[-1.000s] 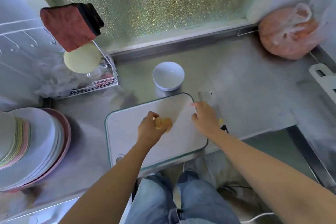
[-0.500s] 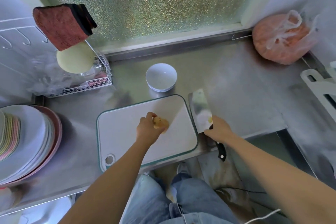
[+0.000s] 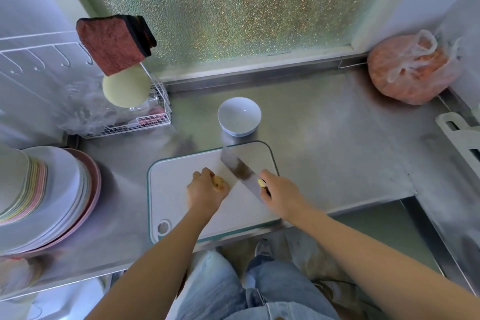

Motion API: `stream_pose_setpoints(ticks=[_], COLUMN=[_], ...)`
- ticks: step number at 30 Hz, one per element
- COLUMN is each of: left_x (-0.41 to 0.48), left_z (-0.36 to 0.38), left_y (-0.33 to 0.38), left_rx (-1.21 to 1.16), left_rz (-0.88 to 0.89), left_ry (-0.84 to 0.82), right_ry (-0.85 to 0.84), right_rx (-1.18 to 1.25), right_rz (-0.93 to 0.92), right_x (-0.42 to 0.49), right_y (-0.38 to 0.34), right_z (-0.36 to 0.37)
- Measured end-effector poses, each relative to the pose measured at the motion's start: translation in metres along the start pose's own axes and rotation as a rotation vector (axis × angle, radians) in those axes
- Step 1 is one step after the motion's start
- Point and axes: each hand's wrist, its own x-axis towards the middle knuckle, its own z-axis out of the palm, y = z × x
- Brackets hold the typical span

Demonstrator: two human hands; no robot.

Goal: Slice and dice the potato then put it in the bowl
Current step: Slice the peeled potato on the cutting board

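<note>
Here, the left hand (image 3: 205,191) has its fingers curled round the potato (image 3: 220,183), holding it down near the middle of the white cutting board (image 3: 171,189). The right hand (image 3: 281,195) grips the handle of a cleaver (image 3: 237,166). Its broad blade slants from that hand toward the far left, over the far right part of the board and just right of the potato; whether its edge touches the board I cannot tell. The white bowl (image 3: 239,116) stands on the steel tabletop (image 3: 324,138) just beyond the board's far edge, apart from the potato. A stack of plates (image 3: 52,197) sits at the left, a wire rack (image 3: 153,122) at the far left, and a plastic bag (image 3: 410,67) in the far right corner.
</note>
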Motion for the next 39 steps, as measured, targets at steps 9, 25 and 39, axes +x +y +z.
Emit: stream_pose_setpoints(ticks=[9,25,39], left_x=[-0.003,0.002,0.002], left_z=[0.001,-0.007,-0.008], left_y=[-0.02,-0.023,-0.023], left_rx=[-0.18,-0.186,-0.262], left_rz=[-0.093,-0.103,-0.107], left_ry=[-0.044,-0.01,-0.013], right_ry=[-0.198,-0.174,-0.26], right_rx=[-0.084,-0.199,-0.307], right_rz=[-0.079,-0.157,-0.16], right_x=[0.02,0.021,0.01], right_y=[-0.04,-0.058,-0.062], right_z=[0.024,-0.005,-0.003])
